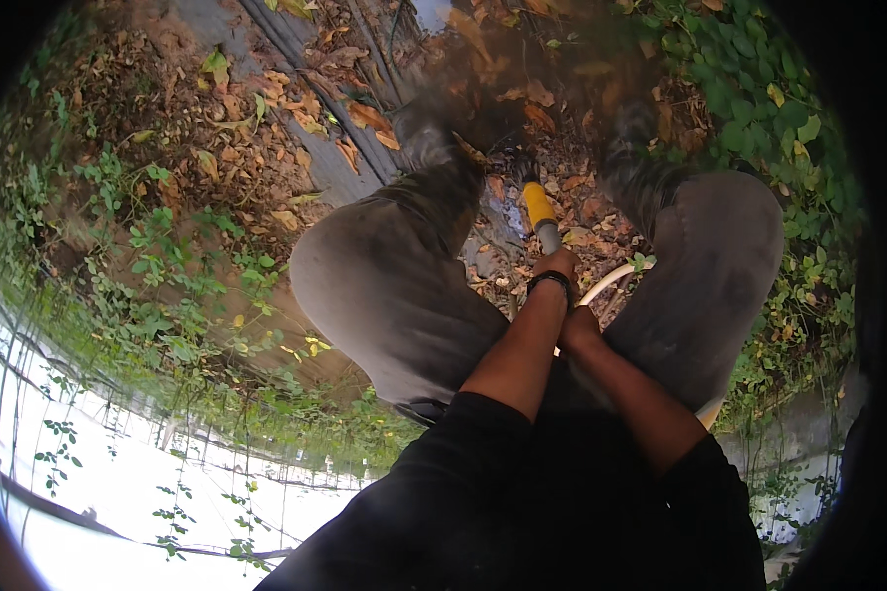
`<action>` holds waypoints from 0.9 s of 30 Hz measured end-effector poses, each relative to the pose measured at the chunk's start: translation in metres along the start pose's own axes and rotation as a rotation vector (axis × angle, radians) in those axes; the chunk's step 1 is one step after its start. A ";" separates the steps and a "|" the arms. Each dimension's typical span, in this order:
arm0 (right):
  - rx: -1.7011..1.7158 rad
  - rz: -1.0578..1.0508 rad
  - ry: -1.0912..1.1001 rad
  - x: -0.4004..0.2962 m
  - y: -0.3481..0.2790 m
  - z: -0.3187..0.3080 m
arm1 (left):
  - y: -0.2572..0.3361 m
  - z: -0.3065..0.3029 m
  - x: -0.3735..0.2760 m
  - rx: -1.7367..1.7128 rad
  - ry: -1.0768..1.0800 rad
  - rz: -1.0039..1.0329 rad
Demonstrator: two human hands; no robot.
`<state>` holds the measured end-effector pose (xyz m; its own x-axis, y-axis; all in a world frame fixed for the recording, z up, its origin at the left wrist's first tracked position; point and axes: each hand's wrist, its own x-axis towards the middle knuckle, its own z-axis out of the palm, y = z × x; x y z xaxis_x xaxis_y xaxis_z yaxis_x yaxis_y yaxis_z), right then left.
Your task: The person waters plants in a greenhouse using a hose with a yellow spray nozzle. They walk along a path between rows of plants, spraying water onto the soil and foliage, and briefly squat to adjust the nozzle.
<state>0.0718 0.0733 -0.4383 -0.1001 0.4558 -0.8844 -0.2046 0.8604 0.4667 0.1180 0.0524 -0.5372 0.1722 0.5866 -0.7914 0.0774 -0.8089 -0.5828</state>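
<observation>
A grey tube [549, 240] with a yellow sleeve [539, 205] points away from me, between my lower legs. Its far end is dark and blurred. My left hand [559, 264], with a dark band at the wrist, is closed around the grey part. Just behind it my right hand [581, 329] is curled in a fist in line with the tube; the part inside that fist is hidden. A pale hose [610, 281] curves in from beside my right leg and passes close to both hands. Whether it joins the tube is hidden.
My bent knees in grey trousers [384, 273] flank the tube. Dry leaves [273, 89] cover the ground, with dark strips [288, 44] running across it. Leafy plants [761, 89] stand at the right, creepers [170, 251] at the left. Thin hanging vines [59, 443] cross the bright lower left.
</observation>
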 end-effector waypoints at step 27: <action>-0.034 0.040 -0.139 0.000 -0.006 -0.006 | 0.000 -0.011 0.039 0.006 0.073 -0.087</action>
<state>0.0668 0.0672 -0.4414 0.0265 0.5190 -0.8544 -0.2367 0.8336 0.4991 0.1356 0.0747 -0.5664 0.2365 0.6500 -0.7222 0.0892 -0.7547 -0.6500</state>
